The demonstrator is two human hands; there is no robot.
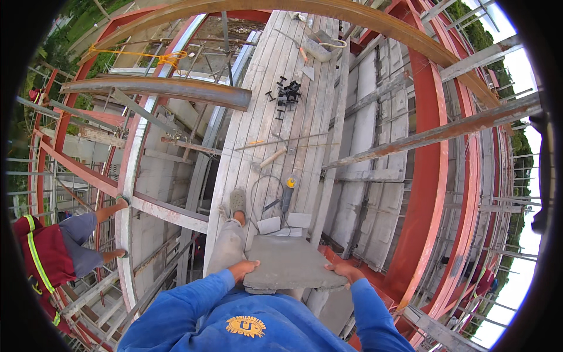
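Note:
Close in front of my body I hold a flat grey concrete block [293,258]. My left hand [243,268] grips its left edge, thumb on top. At the opposite edge my right hand [346,271] is closed on the same block. Just past it, on the planks, lie pale cut block pieces [269,225]. An angle grinder [287,198] with a yellow end and a dark cord rests beyond those pieces. Farther off is a mallet-like tool [271,159] with a pale handle.
I stand on a plank platform [246,141]. A pile of black T-shaped pieces [288,92], a trowel [308,71] and a greyish container [319,48] lie farther along. Red steel beams [423,170] and scaffold pipes flank it. A person in maroon [53,252] is at left.

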